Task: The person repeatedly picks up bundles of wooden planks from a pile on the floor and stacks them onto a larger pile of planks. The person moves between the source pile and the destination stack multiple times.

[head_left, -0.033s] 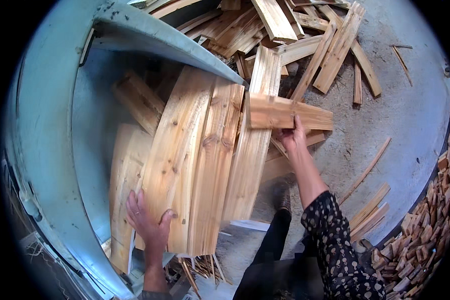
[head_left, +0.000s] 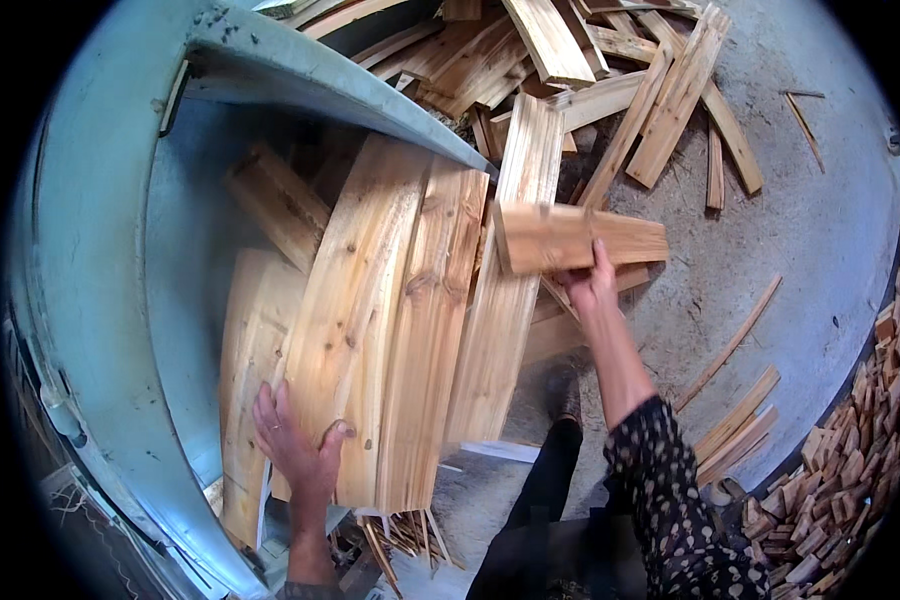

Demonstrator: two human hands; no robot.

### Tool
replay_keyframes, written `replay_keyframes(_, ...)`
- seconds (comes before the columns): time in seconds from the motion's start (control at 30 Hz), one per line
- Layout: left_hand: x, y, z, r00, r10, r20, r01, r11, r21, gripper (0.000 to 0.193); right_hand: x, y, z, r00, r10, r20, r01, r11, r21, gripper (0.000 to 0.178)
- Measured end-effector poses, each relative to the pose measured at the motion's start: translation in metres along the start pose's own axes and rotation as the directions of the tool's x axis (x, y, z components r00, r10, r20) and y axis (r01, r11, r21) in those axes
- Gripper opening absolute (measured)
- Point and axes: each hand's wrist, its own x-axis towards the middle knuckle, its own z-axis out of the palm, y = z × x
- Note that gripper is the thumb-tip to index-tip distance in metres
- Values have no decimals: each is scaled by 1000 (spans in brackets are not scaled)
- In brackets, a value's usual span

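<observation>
A short reddish-brown wooden board (head_left: 570,236) is gripped at its near edge by my right hand (head_left: 592,285), thumb on top and fingers underneath. It is held crosswise above a long pale plank (head_left: 495,350). My left hand (head_left: 295,445) rests with fingers spread on the near left part of several wide boards (head_left: 355,290) lying side by side. A narrower knotty board (head_left: 435,330) forms the right side of that group. Beneath my left fingers, another pale board (head_left: 255,350) leans lower down at the left.
A blue-painted metal panel (head_left: 100,250) with a raised rim curves around the left and far side of the boards. Beyond it lies a jumbled heap of planks (head_left: 470,70). Thin wood strips (head_left: 735,430) lie on the concrete floor (head_left: 800,230); stacked wood pieces (head_left: 840,480) line the right edge.
The short board in my right hand has shifted slightly nearer to me, its left end dropping and tilting a little. My left hand has stayed in place.
</observation>
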Motion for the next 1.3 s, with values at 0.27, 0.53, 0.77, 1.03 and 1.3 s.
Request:
replay_keyframes(0.27, 2, -18, -10, 999, 30, -19, -30, 1000, -4, 87, -146, 42, -57, 949, 135, 284, 25, 867, -497, 52)
replay_keyframes(0.53, -2, -22, -12, 999, 42, -29, -43, 999, -21, 86, -147, 81, -12, 911, 60, 407, 218, 769, -601, 62)
replay_keyframes(0.77, -10, -25, -19, 997, -7, 75, 14, 995, -95, 80, -207, 67, 3, 907, 25, 421, 307, 647, -698, 66)
replay_keyframes(1.03, -22, -27, -18, 997, 64, 38, -56, 982, -183, 76, -290, 123, -49, 890, 152, 429, 294, 529, -797, 74)
replay_keyframes(1.3, -68, -16, -5, 916, -184, 356, 366, 746, -557, 75, -269, 152, -63, 909, 135, 395, 288, 483, -827, 70)
